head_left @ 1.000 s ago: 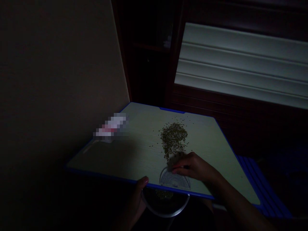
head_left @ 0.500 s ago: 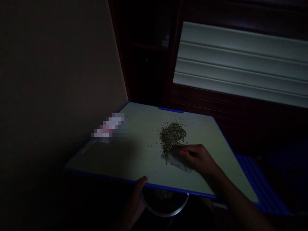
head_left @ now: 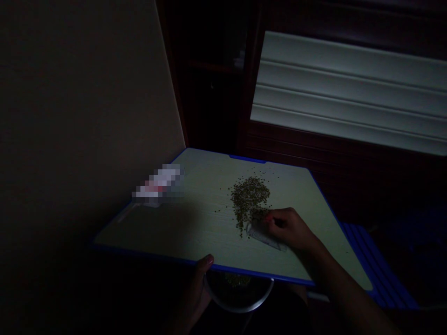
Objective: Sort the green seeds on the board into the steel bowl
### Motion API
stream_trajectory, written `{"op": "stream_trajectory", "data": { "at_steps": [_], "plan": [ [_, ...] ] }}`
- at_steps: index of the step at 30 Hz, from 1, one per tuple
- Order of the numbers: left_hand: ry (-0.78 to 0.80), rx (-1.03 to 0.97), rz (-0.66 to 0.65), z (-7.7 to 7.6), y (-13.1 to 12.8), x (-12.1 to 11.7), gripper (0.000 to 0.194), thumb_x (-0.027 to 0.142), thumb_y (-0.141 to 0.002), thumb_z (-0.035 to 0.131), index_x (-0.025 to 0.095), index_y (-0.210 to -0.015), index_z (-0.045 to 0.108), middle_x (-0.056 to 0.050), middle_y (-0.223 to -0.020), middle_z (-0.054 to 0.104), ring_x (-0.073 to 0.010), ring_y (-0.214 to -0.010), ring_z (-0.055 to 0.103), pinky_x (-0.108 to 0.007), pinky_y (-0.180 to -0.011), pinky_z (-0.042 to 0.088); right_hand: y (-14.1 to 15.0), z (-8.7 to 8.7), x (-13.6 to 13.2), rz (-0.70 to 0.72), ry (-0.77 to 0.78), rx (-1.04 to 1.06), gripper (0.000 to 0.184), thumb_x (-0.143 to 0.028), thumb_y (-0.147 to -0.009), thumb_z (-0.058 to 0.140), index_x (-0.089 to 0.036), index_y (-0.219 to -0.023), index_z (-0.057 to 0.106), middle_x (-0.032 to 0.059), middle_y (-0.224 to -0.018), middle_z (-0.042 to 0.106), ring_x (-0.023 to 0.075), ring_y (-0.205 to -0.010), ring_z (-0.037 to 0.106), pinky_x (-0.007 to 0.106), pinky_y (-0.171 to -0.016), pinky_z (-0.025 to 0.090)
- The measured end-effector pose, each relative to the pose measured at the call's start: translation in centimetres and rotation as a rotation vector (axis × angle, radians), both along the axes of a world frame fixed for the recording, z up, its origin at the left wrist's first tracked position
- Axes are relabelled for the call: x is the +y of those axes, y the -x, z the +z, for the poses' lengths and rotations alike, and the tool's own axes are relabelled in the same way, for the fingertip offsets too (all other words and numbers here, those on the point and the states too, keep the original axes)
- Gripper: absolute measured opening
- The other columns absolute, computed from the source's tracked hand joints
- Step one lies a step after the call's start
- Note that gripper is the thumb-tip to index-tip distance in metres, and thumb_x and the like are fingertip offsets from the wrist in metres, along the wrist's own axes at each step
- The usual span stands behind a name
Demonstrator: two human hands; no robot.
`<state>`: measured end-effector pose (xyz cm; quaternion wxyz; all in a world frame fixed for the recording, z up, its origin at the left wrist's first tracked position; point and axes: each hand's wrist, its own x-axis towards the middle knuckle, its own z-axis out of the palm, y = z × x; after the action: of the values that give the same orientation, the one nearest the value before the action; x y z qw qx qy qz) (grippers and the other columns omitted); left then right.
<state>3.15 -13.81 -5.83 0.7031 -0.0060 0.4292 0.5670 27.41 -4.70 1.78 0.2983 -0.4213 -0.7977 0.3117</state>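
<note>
Small greenish-brown grains, seed-like or bean-like, lie in a loose pile [head_left: 249, 191] on the pale, blue-edged tabletop [head_left: 188, 223]. At the near right side of the pile, my right hand [head_left: 291, 230] is closed in a pinch on a clear flat plastic piece [head_left: 265, 237]. Something red shows by its fingertips. My left hand [head_left: 202, 281] is at the near edge, thumb over the blue rim. Its palm lies against the left side of a metal-rimmed bowl [head_left: 256, 307], and its other fingers are hidden. Grains show inside the bowl, partly under the tabletop edge.
A blurred white and red item [head_left: 159, 184] lies at the tabletop's left edge. A wall [head_left: 104, 93] rises on the left. Dark wooden furniture with pale slatted panels [head_left: 342, 88] stands behind. A blue ribbed object [head_left: 377, 265] is at the right.
My right hand and the clear plastic piece have shifted slightly right, away from the pile's near end. My left hand and the bowl stay in place.
</note>
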Motion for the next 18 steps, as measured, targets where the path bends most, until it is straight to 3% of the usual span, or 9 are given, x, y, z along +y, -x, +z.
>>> {"op": "stream_trajectory", "data": {
  "at_steps": [6,14,18],
  "plan": [
    [0.049,0.037,-0.018,0.8,0.0,0.0,0.049,0.013,-0.083,0.06,0.007,-0.131,0.057,-0.013,-0.103,0.077,-0.0307,-0.111,0.065,-0.048,-0.104,0.043,-0.3,-0.1,0.0,-0.042,-0.005,0.034,0.016,-0.014,-0.08,0.051,-0.014,-0.071,0.065,-0.0018,-0.062,0.057,0.0104,-0.056,0.047,0.021,-0.053,0.035],
    [0.034,-0.064,-0.071,-1.0,0.6,0.3,0.057,0.017,-0.084,0.059,0.006,-0.139,0.049,-0.016,-0.111,0.074,-0.0314,-0.114,0.063,-0.05,-0.106,0.04,-0.5,-0.1,0.0,0.022,0.046,0.023,0.017,-0.014,-0.08,0.053,-0.015,-0.064,0.058,-0.0036,-0.059,0.047,0.0088,-0.054,0.04,0.02,-0.051,0.03],
    [-0.011,-0.086,-0.081,-1.1,0.6,0.1,0.056,0.019,-0.085,0.059,0.006,-0.139,0.049,-0.016,-0.114,0.073,-0.0322,-0.119,0.059,-0.051,-0.108,0.037,-0.4,0.1,-0.1,0.045,0.03,0.029,0.016,-0.014,-0.081,0.053,-0.014,-0.066,0.061,-0.003,-0.059,0.05,0.0089,-0.054,0.042,0.02,-0.051,0.031]
  ]
}}
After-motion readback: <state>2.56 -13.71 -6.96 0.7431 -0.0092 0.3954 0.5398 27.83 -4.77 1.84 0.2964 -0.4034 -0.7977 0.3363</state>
